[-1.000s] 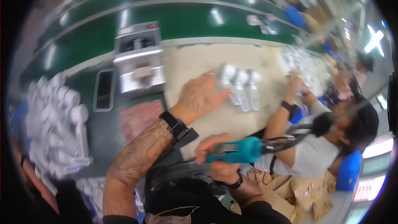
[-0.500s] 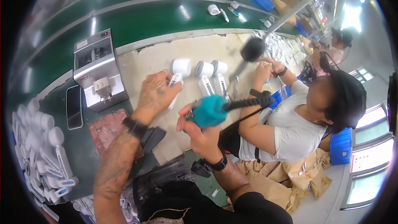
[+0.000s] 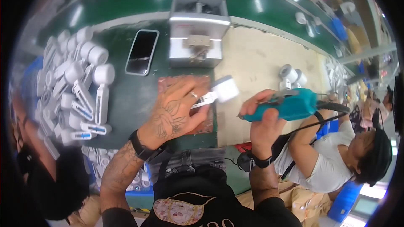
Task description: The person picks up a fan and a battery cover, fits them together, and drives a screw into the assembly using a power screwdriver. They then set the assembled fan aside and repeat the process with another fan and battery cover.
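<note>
My left hand (image 3: 174,111) is closed round the handle of a white handheld device (image 3: 226,89) with a wide round head. It holds the device over a worn reddish pad (image 3: 166,83), the head pointing to the right. My right hand (image 3: 269,124) grips a teal electric screwdriver (image 3: 290,105), its tip pointing left toward the device but apart from it. The tool's black cord runs off to the right. Just beyond my hands stands a silver screw feeder (image 3: 197,29) with an open tray on top.
A heap of similar white devices (image 3: 90,54) covers the table's left side, beside a phone (image 3: 142,52). Two more devices (image 3: 288,73) stand on the beige board (image 3: 252,52). A co-worker in a white shirt (image 3: 322,164) is close on my right; another person (image 3: 59,180) is at my left.
My view has swung left. My left hand has taken the white device from the beige board to the reddish pad. My right hand still holds the screwdriver, now with its tip turned left.
</note>
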A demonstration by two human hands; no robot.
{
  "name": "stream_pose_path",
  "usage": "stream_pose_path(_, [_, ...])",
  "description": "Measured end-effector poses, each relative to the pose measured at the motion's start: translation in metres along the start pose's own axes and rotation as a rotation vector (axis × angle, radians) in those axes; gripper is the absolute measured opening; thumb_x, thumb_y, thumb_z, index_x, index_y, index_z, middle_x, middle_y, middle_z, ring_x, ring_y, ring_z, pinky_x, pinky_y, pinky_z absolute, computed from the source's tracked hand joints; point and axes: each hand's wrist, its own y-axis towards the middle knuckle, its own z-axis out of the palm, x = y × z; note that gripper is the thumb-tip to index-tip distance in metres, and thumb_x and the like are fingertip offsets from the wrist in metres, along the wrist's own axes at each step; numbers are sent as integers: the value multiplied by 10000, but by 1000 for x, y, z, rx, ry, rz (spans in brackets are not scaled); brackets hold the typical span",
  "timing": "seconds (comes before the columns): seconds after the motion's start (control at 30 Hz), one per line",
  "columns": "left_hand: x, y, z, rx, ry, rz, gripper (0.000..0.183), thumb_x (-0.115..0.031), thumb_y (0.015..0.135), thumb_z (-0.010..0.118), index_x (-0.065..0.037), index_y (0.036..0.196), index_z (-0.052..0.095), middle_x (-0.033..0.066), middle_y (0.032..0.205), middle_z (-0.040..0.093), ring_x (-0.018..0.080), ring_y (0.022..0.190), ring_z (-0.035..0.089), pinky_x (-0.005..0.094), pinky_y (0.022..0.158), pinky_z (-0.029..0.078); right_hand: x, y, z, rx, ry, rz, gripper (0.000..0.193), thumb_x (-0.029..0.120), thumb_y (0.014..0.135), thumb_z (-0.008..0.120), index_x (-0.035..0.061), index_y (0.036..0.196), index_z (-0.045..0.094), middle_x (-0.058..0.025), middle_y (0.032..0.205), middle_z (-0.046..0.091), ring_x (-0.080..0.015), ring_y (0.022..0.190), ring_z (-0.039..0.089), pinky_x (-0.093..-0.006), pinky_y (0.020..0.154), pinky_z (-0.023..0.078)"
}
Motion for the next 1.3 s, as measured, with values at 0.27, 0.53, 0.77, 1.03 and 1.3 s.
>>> stream_pose_path(0.27, [14,-18,-1,69,-35,-26,331,-181,790,740,-55,1084,656,130,1193,631,335,1058,622,421,915,507,21,11,59,78,101,-66,751,743,851,549,29,1075,475,-36,657,458,-164,551,469,-312,530,405])
stream_pose_path(0.53, [15,-17,-3,14,-47,6,364,-218,793,748,-33,1093,654,132,1213,631,348,1105,600,432,930,503,9,28,82,170,161,-106,726,720,854,565,23,1047,499,-41,625,471,-168,538,480,-327,514,416])
stream_pose_path(0.77, [18,-17,-1,41,-64,3,388,-228,777,759,-34,1095,653,130,1190,630,341,1105,599,438,941,489,1,30,82,123,111,-101,732,720,843,576,21,1047,492,-43,621,471,-173,525,479,-327,516,420])
stream_pose_path(1.03, [20,-16,0,14,-57,39,383,-231,773,764,-42,1086,648,123,1098,624,334,1053,598,435,884,500,3,30,82,187,111,-105,732,712,855,575,10,1041,479,-54,615,475,-175,532,486,-324,526,422])
stream_pose_path(1.3, [22,-21,-2,19,-69,41,377,-204,773,769,-35,1076,624,129,1045,618,347,1016,593,440,882,493,3,31,86,152,108,-95,755,727,842,582,2,1028,484,-51,601,469,-172,516,480,-324,508,421])
